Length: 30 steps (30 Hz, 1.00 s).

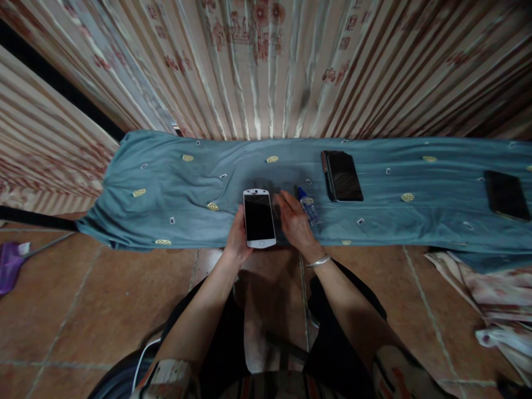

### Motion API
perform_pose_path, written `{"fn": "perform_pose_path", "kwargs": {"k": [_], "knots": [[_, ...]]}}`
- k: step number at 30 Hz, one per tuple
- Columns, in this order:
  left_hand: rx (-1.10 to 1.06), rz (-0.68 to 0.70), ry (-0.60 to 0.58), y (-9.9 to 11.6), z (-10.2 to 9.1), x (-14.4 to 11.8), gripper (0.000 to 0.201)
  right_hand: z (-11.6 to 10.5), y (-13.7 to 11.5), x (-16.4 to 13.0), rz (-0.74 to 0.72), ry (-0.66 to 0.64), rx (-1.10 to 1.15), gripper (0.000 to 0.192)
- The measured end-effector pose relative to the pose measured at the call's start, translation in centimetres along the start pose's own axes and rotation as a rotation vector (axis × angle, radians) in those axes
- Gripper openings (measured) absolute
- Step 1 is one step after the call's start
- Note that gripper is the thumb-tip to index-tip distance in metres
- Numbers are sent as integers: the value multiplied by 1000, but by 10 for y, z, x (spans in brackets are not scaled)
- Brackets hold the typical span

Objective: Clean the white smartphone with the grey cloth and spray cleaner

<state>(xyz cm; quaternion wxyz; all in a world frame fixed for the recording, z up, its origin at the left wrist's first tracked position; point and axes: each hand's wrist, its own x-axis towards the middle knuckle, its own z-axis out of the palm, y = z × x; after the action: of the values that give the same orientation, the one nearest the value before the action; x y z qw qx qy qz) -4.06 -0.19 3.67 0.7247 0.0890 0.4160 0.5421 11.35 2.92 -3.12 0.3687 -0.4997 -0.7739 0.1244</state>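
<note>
A white smartphone with a dark screen rests in my left hand, screen up, over the near edge of the cloth. My left thumb lies along its left side and the other fingers are hidden beneath it. Just right of the phone, my right hand has its fingers stretched forward and apart, with nothing visible in them. A silver bracelet circles my right wrist. Close beside that hand, a small clear bottle with a blue cap lies on the cloth.
A teal cloth covers the long, narrow surface. Dark flat devices lie stacked right of the bottle, and another dark device lies at the far right. Patterned curtains hang behind. A purple dustpan-like object is on the floor at left.
</note>
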Motion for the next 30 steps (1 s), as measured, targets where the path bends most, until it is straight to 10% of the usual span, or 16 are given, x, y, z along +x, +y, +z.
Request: {"fn": "perform_pose_path", "kwargs": {"k": [8,19,30], "knots": [[5,31,-19,-7,12,5,42,-12,-11,-3,33,104,111,39],[13,39,-62,-37,38,17,41,-58,1,-35,454,43,655,41],[11,61,-127,-82,91,40,30,-89,6,-43,374,246,286,48]]}}
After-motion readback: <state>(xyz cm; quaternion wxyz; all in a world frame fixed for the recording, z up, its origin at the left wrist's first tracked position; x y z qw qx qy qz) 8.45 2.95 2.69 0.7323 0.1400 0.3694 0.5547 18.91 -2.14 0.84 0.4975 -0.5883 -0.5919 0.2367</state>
